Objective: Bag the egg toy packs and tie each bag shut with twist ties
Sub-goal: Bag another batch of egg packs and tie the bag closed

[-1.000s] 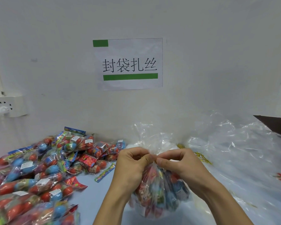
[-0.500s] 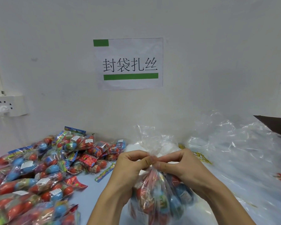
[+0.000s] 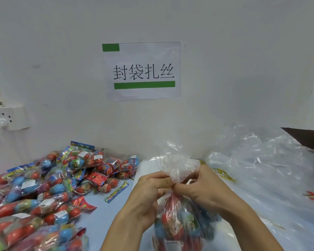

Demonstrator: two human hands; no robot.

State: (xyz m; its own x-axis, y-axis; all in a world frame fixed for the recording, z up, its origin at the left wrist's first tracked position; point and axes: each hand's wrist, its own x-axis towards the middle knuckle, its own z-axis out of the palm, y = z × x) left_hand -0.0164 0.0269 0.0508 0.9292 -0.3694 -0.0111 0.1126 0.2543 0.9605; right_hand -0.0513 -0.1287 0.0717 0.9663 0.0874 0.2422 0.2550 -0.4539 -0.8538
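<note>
both hands, left hand and right hand, pinched the filled bag at its gathered neck. the bag hung straight below that grip, long axis upright. the gold twist ties lay on the surface just beyond the right hand, the nearer one.

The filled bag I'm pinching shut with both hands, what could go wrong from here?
1. Both hands, left hand and right hand, pinch the bag neck. Reaching for the gold twist ties to the right means freeing one hand, so the neck may loosen.
2. The filled bag looks lifted and full; a slip could spill its packs.
3. The clear bag pile lies partly over the ties and may hinder picking one.
</note>
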